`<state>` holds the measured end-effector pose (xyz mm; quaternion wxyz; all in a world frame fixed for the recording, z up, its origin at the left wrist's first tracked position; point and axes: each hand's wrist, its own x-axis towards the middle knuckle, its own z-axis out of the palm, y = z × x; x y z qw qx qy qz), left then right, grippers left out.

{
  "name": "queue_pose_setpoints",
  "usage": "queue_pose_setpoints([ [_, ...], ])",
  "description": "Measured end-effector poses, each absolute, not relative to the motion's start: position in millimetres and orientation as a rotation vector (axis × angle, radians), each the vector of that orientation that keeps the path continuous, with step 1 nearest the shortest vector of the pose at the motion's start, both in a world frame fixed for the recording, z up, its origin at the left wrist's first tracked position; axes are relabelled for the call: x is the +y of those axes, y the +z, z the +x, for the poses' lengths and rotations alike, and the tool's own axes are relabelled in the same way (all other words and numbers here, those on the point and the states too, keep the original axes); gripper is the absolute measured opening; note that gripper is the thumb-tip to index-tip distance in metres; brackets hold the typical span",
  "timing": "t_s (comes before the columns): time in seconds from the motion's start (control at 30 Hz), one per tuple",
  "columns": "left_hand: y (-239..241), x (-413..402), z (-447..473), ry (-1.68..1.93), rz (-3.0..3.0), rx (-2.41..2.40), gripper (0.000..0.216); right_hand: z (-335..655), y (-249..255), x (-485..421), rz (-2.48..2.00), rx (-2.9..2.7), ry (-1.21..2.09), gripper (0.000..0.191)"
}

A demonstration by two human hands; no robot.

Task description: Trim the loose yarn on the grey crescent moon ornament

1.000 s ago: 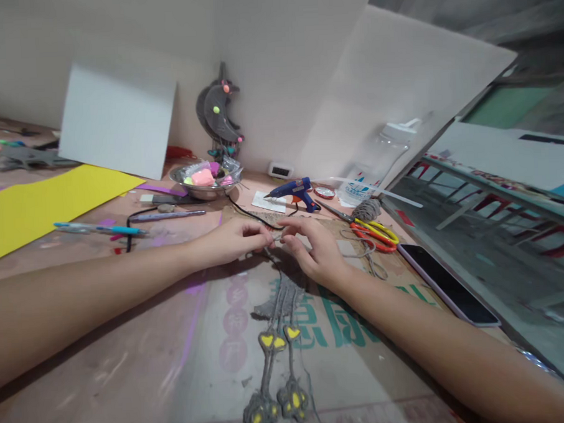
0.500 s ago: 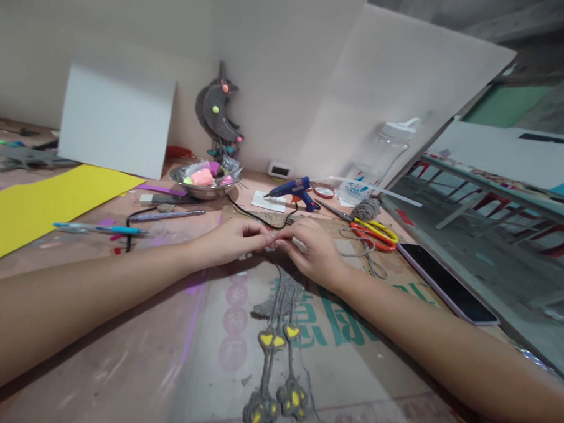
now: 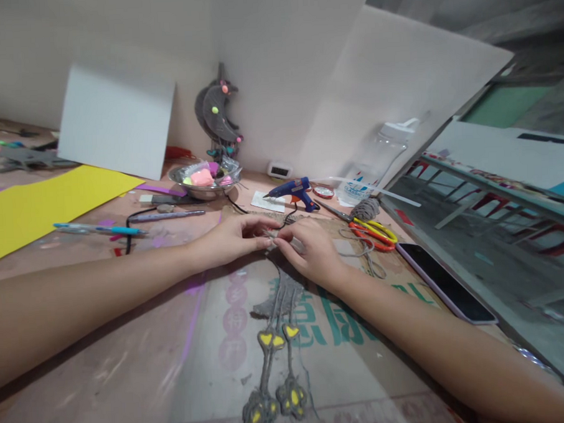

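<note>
A grey cord hanging piece (image 3: 279, 302) with yellow hearts lies flat on printed cardboard (image 3: 343, 333), its tails running toward me. My left hand (image 3: 234, 238) and my right hand (image 3: 312, 251) meet at its top end, fingertips pinched together on the thin grey cord there. The exact spot they grip is mostly covered by the fingers. Both forearms rest low over the table.
Orange-yellow scissors (image 3: 375, 232) and a ball of grey twine (image 3: 366, 208) lie right of my hands, a phone (image 3: 446, 283) beyond them. A blue glue gun (image 3: 293, 191), a metal bowl (image 3: 204, 180), pens (image 3: 100, 229), yellow paper (image 3: 39, 206) and a grey moon ornament (image 3: 218, 114) sit behind.
My right hand has closed in on my left, from a small gap to fingertips touching at the cord's top. The hanging piece has stayed in place.
</note>
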<state>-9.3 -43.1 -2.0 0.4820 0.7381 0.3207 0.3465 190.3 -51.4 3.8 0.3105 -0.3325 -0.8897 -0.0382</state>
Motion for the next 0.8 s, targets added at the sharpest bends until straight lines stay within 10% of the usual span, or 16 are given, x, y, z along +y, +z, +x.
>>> queue_pose_setpoints([
  [0.8, 3.1, -49.4, -11.2, 1.019, 2.223, 0.963, 0.018, 189.8, 2.8, -52.0, -0.826, -2.370, -0.074, 0.017],
])
